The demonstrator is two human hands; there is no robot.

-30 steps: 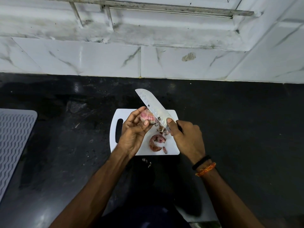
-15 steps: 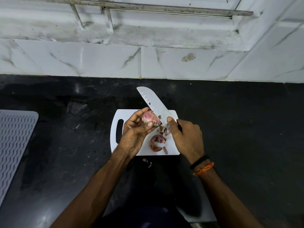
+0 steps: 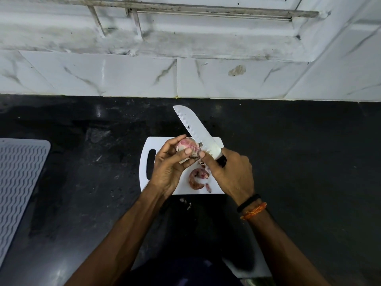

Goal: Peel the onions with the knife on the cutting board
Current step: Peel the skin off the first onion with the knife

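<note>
Small peel scraps lie on the black counter, just off the near edge of the white board. On the board's near part: a curled reddish peel. Left hand holds the onion above the board, fingers curled round it, thumb pressed on its near face; onion partly skinned, pink-white. Right hand grips the dark handle of the knife, fingers wrapped, thumb extended to the onion beside the blade. Blade touches the onion's right side. Knife's long axis runs diagonally, tip pointing far-left toward the tiled wall. Grey ribbed mat at far left.
</note>
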